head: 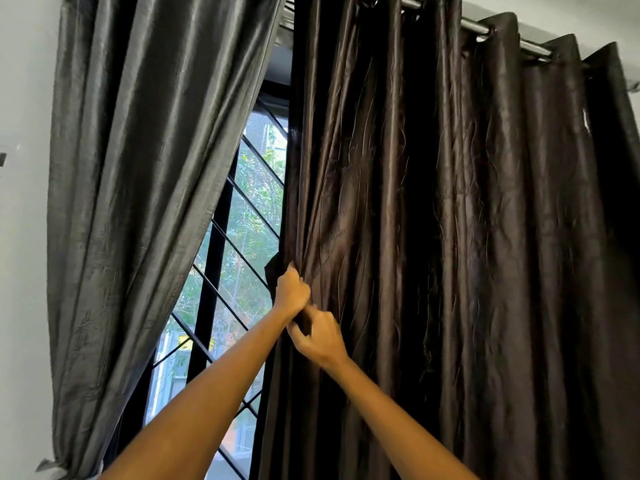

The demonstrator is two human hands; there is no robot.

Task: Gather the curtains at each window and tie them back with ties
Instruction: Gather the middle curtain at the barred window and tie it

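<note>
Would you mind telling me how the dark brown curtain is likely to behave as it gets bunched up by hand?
The dark brown curtain hangs in soft folds, so it is probably floppy. Its sheen suggests it may slip in the left hand and right hand. Hanging from the rod, it should slide sideways.

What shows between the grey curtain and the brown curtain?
In the head view, the window with its black diagonal grille fills the gap between the grey curtain and the brown curtain; trees are visible outside.

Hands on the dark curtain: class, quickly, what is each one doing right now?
Left hand: closed, gripping the inner edge of the dark brown curtain.
Right hand: closed, pinching the same curtain's folds just below.
</note>
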